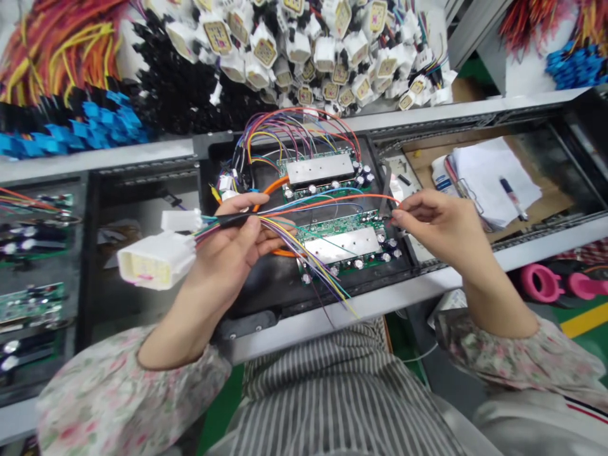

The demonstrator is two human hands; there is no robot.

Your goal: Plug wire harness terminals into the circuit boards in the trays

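My left hand (237, 237) is closed around the black-sleeved part of a wire harness (232, 220). A large white connector (156, 258) and a smaller white connector (181, 220) hang off its left end. Its loose coloured wires fan out to the right over the lower circuit board (339, 244). Between thumb and fingertips, my right hand (427, 218) pinches the end of a red wire (332, 202) drawn straight from the harness. Behind it lies the upper circuit board (320, 170), with many wires attached along its far edge. Both boards sit in a black tray (256, 288).
White connectors (294, 47) are heaped on the shelf behind, beside bundles with blue connectors (71, 130). Papers (494, 177) with a marker (513, 197) lie to the right. Another tray with boards (35, 304) stands at left. Pink rings (541, 283) are at lower right.
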